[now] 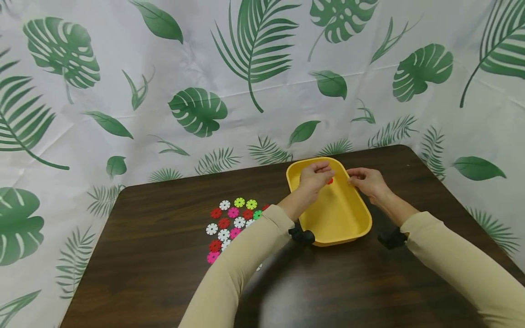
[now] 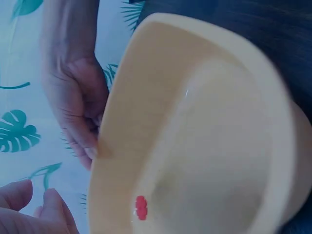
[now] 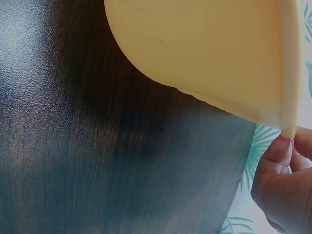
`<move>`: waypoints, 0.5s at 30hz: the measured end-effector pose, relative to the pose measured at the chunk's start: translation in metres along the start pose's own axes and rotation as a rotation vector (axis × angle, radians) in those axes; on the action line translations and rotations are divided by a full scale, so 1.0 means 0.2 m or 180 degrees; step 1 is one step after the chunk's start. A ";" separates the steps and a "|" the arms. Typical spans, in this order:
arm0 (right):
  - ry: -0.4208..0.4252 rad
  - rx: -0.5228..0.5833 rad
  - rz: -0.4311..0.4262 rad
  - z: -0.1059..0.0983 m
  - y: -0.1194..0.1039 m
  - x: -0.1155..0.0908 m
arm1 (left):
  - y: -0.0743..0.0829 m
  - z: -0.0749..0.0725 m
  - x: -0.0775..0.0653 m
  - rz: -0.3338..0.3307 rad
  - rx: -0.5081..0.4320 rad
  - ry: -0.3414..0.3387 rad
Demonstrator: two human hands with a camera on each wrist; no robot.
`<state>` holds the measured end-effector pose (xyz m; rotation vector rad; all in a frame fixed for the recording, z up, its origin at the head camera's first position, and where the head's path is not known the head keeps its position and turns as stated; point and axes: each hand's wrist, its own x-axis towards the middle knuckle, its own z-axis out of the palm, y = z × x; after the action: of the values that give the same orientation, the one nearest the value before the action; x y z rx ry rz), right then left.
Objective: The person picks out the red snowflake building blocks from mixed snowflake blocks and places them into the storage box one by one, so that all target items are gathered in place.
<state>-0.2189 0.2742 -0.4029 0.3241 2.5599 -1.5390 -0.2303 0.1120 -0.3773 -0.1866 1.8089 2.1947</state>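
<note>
A yellow plastic tray [image 1: 336, 214] stands at the right part of the table. My right hand [image 1: 368, 182] pinches its right rim between thumb and fingers; the right wrist view shows this right hand [image 3: 285, 183] on the rim too. Over the tray's far left part is my left hand [image 1: 315, 178], its fingers fairly straight and nothing held between them. In the left wrist view the left hand [image 2: 36, 212] has a gap between thumb and fingers. A red notched disc [image 1: 330, 181] is inside the tray, also seen as a small red shape [image 2: 141, 207] near the tray wall.
Several notched plastic discs [image 1: 223, 223] in white, red, pink, yellow and green lie spread left of the tray, partly hidden by the left sleeve [image 1: 238, 269]. The dark wooden table [image 1: 156, 255] has a leaf-patterned cloth [image 1: 164, 109] behind it.
</note>
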 end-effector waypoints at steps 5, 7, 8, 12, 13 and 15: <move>-0.0019 -0.0021 -0.0012 0.00 0.01 0.00 | 0.04 -0.08 -0.05 -0.0037 -0.0002 -0.0195; -0.0024 -0.0030 -0.0010 0.00 0.01 0.00 | 0.06 -0.11 -0.07 -0.0050 0.0005 -0.0235; -0.0021 -0.0026 -0.0005 0.00 0.01 0.00 | 0.07 -0.13 -0.07 -0.0040 0.0019 -0.0246; -0.0005 -0.0005 0.0013 0.01 0.00 0.00 | 0.09 -0.21 -0.09 0.0025 0.0061 -0.0239; -0.0005 -0.0002 0.0023 0.01 0.00 0.00 | 0.10 -0.23 -0.09 0.0054 0.0074 -0.0241; 0.0000 0.0000 0.0040 0.00 0.01 0.00 | 0.11 -0.28 -0.11 0.0088 0.0060 -0.0238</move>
<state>-0.2193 0.2742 -0.4043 0.3397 2.5530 -1.5347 -0.2213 0.0504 -0.3620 -0.0750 1.8013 2.1723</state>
